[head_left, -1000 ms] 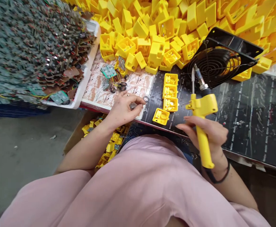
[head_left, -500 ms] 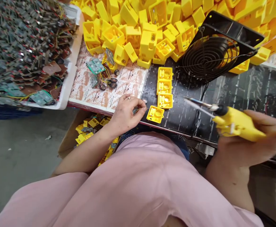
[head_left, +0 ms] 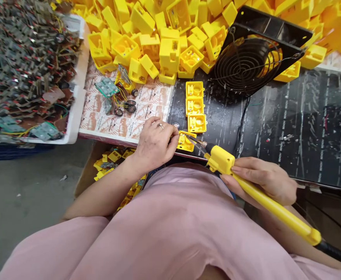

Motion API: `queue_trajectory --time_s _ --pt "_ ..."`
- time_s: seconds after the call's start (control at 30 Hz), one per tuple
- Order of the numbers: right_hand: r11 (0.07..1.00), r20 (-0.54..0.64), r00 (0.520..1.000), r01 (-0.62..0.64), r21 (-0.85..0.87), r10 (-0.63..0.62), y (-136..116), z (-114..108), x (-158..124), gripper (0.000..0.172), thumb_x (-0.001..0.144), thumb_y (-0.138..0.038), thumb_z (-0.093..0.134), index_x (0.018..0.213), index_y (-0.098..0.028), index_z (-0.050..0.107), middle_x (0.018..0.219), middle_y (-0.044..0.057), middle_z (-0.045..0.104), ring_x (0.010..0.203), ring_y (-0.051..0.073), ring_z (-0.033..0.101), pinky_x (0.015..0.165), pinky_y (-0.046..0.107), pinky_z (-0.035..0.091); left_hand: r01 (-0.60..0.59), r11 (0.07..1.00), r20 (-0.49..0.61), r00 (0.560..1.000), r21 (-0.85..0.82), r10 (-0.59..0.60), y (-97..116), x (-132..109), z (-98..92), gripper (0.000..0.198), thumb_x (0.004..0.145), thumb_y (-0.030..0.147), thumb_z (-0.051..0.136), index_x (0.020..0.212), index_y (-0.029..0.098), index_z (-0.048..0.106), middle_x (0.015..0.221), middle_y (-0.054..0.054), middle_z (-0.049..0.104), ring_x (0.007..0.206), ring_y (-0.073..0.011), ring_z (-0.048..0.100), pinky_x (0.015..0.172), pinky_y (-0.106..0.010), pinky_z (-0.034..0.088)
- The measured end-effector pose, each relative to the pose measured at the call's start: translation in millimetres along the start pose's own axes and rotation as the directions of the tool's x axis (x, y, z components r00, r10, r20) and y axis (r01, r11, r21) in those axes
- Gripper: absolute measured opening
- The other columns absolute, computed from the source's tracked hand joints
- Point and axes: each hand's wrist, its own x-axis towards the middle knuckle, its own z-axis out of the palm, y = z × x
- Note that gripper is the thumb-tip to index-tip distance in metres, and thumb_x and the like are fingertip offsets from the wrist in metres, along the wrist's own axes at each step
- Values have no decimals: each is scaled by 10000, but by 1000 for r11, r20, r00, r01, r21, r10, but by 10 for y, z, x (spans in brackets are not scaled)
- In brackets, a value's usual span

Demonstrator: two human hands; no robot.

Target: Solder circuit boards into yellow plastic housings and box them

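Pinching a yellow case (head_left: 185, 143) at the near edge of the table (head_left: 290, 116) with the left hand (head_left: 154, 142); gripping an iron (head_left: 225, 161) in the right hand (head_left: 264, 181), with tip set against that case.

The soldering iron (head_left: 278, 210) in your right grip (head_left: 264, 181) had a smooth, glossy yellow plastic handle and a bare metal tip. The yellow housing (head_left: 186, 141) at your left grip (head_left: 154, 144) was matt moulded plastic. The table (head_left: 290, 116) wore a glossy black mat, scuffed and streaked. At twelve o'clock stood a black wire fan guard (head_left: 240, 64); at ten o'clock lay printed paper (head_left: 115, 120). Soft pink cloth (head_left: 173, 225) covered your lap.
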Motion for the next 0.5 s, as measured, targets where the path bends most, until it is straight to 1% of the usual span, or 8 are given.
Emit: queue_trajectory --time_s 0.07,0.1,0.2,0.33,0.4,0.5 --pt "989 -20 988 150 -8 -150 -28 9 69 139 976 -251 745 918 -226 622 744 13 758 629 133 750 571 176 602 -2 1000 17 1000 -13 2 -10 -3 -10 162 995 161 517 863 202 601 773 -20 719 738 -220 658 956 -413 518" --pt "981 -25 981 194 -14 -194 -36 14 90 128 978 -216 735 932 -215 616 748 18 756 629 127 747 591 172 605 -1 1000 22 1000 -16 1 -15 -4 -13 164 997 161 515 865 202 602 773 -18 718 745 -222 659 957 -414 514" --pt "976 -9 977 213 -47 -214 -30 12 97 163 941 -167 763 935 -208 606 754 8 752 625 121 740 616 174 606 -1 1000 27 1000 -5 1 -25 -3 -16 160 998 167 515 873 199 609 784 -19 722 762 -223 661 968 -420 502" --pt "982 -6 982 187 -35 -187 14 -23 70 225 876 -194 841 950 -230 632 788 -9 770 633 139 750 532 189 570 8 1000 62 998 -29 -6 -28 7 -28 168 993 174 509 871 186 624 794 -39 729 767 -226 661 975 -435 498" --pt "982 -5 983 185 -23 -185 21 -29 81 232 868 -205 852 955 -234 638 790 -11 772 637 141 751 514 191 563 43 997 101 994 -60 -37 -27 14 -37 193 1000 184 485 873 189 630 801 -47 732 780 -231 661 992 -448 495" --pt "972 6 973 229 -45 -229 10 -29 113 200 885 -164 820 920 -216 630 757 -4 759 626 121 740 550 173 577 113 991 177 979 -73 -99 -23 23 -47 209 1002 210 467 873 203 632 824 -51 738 806 -242 663 1021 -477 490"
